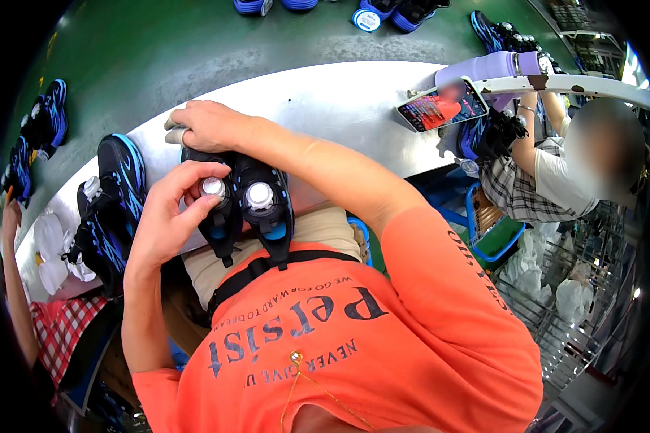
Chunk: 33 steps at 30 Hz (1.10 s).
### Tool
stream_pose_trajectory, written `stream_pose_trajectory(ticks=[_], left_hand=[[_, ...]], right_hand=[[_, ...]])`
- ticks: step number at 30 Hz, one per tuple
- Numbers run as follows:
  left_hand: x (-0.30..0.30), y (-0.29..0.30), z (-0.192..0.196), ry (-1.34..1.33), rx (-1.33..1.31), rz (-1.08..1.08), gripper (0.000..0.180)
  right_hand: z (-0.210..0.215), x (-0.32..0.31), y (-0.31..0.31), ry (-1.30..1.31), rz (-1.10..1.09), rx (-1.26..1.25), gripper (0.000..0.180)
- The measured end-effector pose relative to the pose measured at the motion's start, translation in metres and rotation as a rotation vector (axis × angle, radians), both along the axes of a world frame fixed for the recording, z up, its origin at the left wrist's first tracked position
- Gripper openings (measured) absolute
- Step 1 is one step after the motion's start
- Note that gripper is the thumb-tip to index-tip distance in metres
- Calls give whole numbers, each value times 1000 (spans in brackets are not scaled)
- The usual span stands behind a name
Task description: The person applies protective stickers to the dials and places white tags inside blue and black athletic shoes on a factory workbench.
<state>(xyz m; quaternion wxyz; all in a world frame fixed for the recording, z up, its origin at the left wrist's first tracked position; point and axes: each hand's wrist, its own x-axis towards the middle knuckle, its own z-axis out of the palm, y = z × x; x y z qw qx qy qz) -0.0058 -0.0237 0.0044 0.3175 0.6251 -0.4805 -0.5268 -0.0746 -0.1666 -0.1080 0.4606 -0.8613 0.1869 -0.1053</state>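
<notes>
The long grey tabletop [339, 108] runs under and beyond both my hands; on it, just under my grip, stands a pair of black shoes [253, 209] with blue trim, heels toward me; another black and blue shoe [115, 195] lies just left of my left hand; a phone [443, 105] with a lit screen sits well off to the right of my right hand; my right hand [209, 126] rests closed over the toes of the pair; my left hand [170, 216] pinches its fingers together on the left shoe's round white dial [212, 187]; a matching dial [260, 195] sits just beside it
</notes>
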Motion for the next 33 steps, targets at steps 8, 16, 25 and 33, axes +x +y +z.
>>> stream_pose_trajectory(ticks=[8,16,25,33], left_hand=[[-1,14,-7,-158,-188,6,30],[-9,20,-19,-324,-320,173,37],[4,18,-20,-129,-243,27,42],[24,13,-41,74,-243,-106,28]], right_hand=[[1,5,2,69,59,21,36],[2,2,-1,23,95,-80,34],[-3,1,-2,-49,76,-34,33],[-2,1,-2,-60,107,-41,33]])
